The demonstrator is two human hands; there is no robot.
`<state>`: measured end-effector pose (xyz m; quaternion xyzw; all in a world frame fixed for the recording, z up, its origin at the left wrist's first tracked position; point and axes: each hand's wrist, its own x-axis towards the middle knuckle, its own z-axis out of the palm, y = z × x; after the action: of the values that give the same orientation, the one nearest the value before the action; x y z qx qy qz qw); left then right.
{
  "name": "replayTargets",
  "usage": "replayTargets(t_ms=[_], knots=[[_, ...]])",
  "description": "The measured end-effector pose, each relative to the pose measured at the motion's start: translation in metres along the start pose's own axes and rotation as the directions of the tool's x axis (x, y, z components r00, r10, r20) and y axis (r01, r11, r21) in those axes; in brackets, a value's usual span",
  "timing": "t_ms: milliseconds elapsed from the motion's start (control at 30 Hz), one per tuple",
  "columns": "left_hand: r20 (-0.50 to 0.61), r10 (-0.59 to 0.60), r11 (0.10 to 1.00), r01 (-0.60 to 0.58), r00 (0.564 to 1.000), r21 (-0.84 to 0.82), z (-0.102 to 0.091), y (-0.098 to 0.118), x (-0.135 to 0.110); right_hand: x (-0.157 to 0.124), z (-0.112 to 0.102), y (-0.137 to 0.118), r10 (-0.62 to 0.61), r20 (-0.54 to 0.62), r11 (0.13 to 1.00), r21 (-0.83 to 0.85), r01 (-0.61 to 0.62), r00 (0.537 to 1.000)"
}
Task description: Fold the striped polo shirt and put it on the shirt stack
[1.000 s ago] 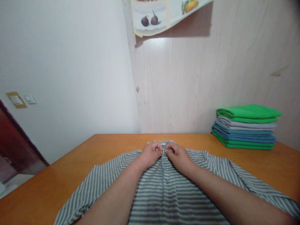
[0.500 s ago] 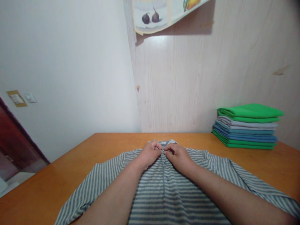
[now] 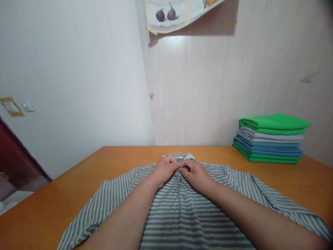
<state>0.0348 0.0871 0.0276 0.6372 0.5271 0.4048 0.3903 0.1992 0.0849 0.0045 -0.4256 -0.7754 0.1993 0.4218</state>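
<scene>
A grey-and-white striped shirt (image 3: 171,218) lies spread front up, its collar (image 3: 189,157) at the far end and its sleeves out to both sides. Just below the collar, my left hand (image 3: 165,170) pinches the front edge of the shirt. My right hand (image 3: 195,172) is closed in a pinch at the same spot, its fingertips almost meeting the left ones. Whatever small part sits between the fingertips is hidden. Buttons (image 3: 180,180) show on the placket below my hands.
The shirt rests on an orange-brown wooden table (image 3: 85,173). A stack of folded green, grey and blue cloths (image 3: 270,139) stands at the back right. Behind the table rises a pale wall (image 3: 192,86) with a fruit picture (image 3: 179,17) on it.
Both hands stay at the collar with their fingertips slightly closer together. The whole view has shifted a little, so the scene sits slightly further left and up.
</scene>
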Motion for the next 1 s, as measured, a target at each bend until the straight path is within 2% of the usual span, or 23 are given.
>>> replayTargets(t_ms=[167,433,667,800,900,1000], knots=[[-0.015,0.0,1.0,0.0,1.0,-0.019,-0.001,-0.0015,0.0014,-0.0005,0.0024,0.0011,0.039,-0.007,0.998,0.049,-0.038,0.999],[-0.029,-0.049,0.992,0.045,0.998,-0.117,0.0015,-0.0009,0.0021,-0.002,0.0022,0.0014,-0.047,-0.002,0.999,-0.006,0.047,0.999],[-0.016,-0.034,0.981,0.03,0.999,-0.19,0.0028,0.0008,0.0021,-0.0021,0.0025,-0.002,0.024,-0.017,0.999,0.039,-0.024,1.0],[-0.006,-0.023,0.977,0.021,1.0,-0.21,0.0035,0.0008,0.0016,-0.0018,0.0018,-0.0009,0.022,-0.005,0.999,0.031,-0.022,1.0],[-0.005,-0.064,0.969,0.061,0.998,-0.24,0.0035,0.0008,0.0016,-0.0016,0.0012,0.0009,0.009,0.003,1.0,0.016,-0.009,1.0],[0.03,-0.162,0.938,0.163,0.986,-0.306,0.0023,0.0001,0.0032,-0.0013,0.0011,0.0027,0.01,-0.001,1.0,0.016,-0.01,1.0]])
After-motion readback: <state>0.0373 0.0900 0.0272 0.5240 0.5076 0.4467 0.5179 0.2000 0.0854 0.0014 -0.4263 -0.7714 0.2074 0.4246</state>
